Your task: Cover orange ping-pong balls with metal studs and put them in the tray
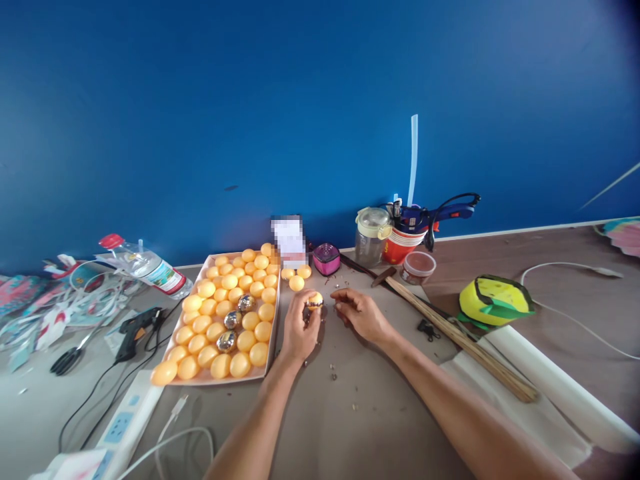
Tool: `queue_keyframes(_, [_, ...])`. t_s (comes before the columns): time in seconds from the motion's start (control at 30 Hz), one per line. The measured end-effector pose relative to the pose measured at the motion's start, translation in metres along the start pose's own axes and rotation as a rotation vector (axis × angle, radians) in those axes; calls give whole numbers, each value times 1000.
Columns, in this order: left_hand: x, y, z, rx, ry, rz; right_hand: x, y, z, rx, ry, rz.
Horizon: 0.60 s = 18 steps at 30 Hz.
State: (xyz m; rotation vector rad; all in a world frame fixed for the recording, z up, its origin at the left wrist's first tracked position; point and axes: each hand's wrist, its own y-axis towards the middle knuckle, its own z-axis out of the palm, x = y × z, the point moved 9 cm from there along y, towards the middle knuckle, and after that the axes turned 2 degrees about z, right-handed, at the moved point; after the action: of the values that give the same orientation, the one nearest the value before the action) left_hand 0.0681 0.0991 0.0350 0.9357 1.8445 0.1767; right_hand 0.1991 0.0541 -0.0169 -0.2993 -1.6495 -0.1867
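Left grip (301,328) holds one partly orange ball (315,300), mid-frame; whether the right grip (363,315) pinches anything, I can't tell. Three silver balls (233,320) sit in one tray (271,353), centre-left; three orange balls (297,283) beside it.

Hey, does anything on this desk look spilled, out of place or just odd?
Yes. Small loose bits lie scattered on the desk around your left hand and right hand, perhaps spilled. Three shiny silver balls also stand out in the tray, as the rest are orange.
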Motion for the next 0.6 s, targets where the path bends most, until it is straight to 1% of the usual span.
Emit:
queue_keyframes(0.13, [2, -1, 1, 13, 14, -1, -2, 1, -1, -13, 19, -6])
queue_keyframes(0.27, [-4, 0, 3, 37, 36, 83, -2, 0, 0, 0, 10, -15])
queue_keyframes(0.33, [-6, 1, 4, 38, 50, 103, -2, 0, 1, 2, 5, -18])
queue_keyframes(0.47, [-4, 1, 3, 16, 53, 77, 0, -1, 2, 10, 4, -21])
queue_keyframes(0.6, [-2, 1, 6, 45, 13, 70, 4, -2, 2, 15, -23, -29])
